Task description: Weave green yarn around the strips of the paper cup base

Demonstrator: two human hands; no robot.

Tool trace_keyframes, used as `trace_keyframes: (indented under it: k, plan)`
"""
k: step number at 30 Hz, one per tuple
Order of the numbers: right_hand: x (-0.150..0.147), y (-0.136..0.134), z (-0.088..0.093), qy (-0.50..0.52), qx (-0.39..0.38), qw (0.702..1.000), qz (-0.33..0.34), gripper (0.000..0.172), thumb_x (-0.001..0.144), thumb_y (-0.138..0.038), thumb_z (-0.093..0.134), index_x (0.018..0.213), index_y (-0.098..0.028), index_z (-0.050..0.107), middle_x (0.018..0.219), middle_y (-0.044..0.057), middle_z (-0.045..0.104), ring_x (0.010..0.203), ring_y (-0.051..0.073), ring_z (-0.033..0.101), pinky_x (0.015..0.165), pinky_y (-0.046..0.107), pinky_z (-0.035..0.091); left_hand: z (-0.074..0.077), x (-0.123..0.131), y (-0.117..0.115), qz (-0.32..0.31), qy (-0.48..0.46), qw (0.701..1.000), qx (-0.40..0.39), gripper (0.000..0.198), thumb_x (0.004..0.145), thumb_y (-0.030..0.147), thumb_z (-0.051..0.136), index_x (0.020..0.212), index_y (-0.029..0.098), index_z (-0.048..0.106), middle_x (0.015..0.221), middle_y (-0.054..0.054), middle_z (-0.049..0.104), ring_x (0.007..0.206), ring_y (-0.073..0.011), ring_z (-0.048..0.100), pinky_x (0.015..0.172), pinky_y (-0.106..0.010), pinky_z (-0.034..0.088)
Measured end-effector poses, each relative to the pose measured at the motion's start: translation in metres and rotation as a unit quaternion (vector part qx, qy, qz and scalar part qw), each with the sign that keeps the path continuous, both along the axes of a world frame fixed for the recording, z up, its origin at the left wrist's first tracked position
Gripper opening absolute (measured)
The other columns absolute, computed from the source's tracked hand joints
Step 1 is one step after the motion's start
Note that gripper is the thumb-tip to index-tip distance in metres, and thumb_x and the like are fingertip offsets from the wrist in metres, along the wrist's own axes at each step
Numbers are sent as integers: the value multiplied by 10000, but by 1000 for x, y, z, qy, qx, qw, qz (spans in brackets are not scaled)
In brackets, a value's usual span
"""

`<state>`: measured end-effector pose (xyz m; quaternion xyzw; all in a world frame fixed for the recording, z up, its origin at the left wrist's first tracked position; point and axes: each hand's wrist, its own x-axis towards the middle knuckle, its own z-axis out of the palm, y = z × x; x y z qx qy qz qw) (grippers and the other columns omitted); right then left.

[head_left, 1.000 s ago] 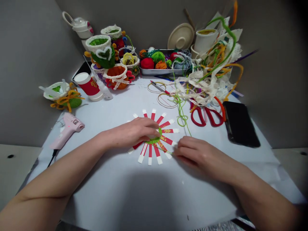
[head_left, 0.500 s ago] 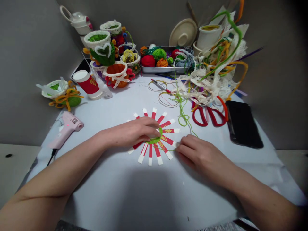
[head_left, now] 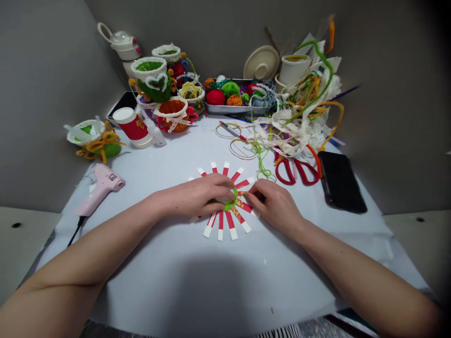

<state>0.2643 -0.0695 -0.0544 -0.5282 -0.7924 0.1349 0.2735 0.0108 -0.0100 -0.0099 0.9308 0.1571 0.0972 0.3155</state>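
Right hand is closing in on the centre of the work, having come from beside the strip ends, and its fingers are bunching together at the strips just right of the hub. Whether they are pinching a strand, I cannot tell. Left hand is arching over the middle, its fingers curling down and pressing on the hub. The two hands are now nearly touching, with the work gathered between them.

Across the worktop, a white sheet is lying under everything. A tangle of cream lace and pipe cleaners is spilling over at the far right, and a metal tray of yarn balls is sitting behind it. Red-handled scissors are lying near a black phone, and a pink glue gun is resting off to the left.

The paper strip wheel is lying flat, directly in front of the person and between the forearms, its red-and-white strips radiating outward. At its hub, a green yarn ring is showing between the fingers, partly hidden. A loose green yarn strand is trailing away beyond the wheel.
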Motion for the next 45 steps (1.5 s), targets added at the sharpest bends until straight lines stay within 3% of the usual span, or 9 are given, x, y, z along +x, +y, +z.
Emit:
trace_keyframes:
  k: [5,9,11,18,22,29,32,39,45]
  plan:
    - [0,-1,-1,-1,-5,1000,-2,233,973,-266,583,752,-223,527,738,15,606,681,171,533,640,296,372,-8,8,-8,81,-12,996,33,152,1009,280,619,1112,202,701,1270,-129,596,1222,-277,536,1092,-472,449]
    - [2,0,-2,-1,-14,1000,-2,224,984,-271,571,767,-221,544,748,18,619,684,169,538,640,294,378,-13,10,-9,151,-24,988,37,421,943,291,696,1340,204,586,1307,-143,558,1252,-296,524,1088,-488,457]
    - [3,-1,-2,-1,-16,1000,0,224,987,-269,572,770,-219,551,744,17,616,684,168,538,638,294,385,-13,9,-8,164,-13,986,25,481,925,323,721,1362,205,558,1298,-140,568,1224,-293,554,1058,-471,480]
    - [14,-4,8,32,-4,998,59,154,1019,-245,567,920,-201,676,869,62,637,809,200,612,703,319,484,-10,4,3,131,11,991,19,471,910,333,763,1318,181,582,1260,-134,656,1161,-285,611,1008,-419,494]
    - [27,-8,20,41,-3,994,103,171,1033,-206,537,1018,-210,707,950,87,675,853,205,644,735,325,521,-5,-3,11,75,6,997,-13,410,929,318,754,1296,212,606,1243,-109,681,1174,-271,615,1022,-420,485]
    - [37,-19,36,-16,-47,965,257,253,1066,-185,485,1038,-201,736,938,78,679,831,179,621,721,298,492,-1,-12,19,3,4,995,-95,329,976,187,671,1299,238,629,1362,-103,668,1300,-248,593,1124,-448,460]
    - [30,-30,41,-61,-29,953,294,271,1070,-157,465,1014,-195,727,887,65,666,792,181,600,700,310,477,-2,-11,19,-3,-14,994,-104,306,972,184,684,1272,236,652,1349,-106,682,1300,-240,604,1143,-448,457]
    - [25,-50,46,-150,18,943,295,268,1028,-70,465,912,-181,679,878,78,669,769,213,580,688,347,491,-2,-9,20,-5,-29,993,-114,282,964,196,702,1242,239,680,1326,-113,701,1274,-242,626,1132,-453,473]
    - [36,-32,37,-120,13,968,219,283,1054,-137,464,943,-186,720,867,94,664,762,218,571,652,354,456,-4,-10,20,-9,-23,993,-112,266,980,203,686,1243,237,668,1355,-113,683,1299,-240,607,1139,-452,465]
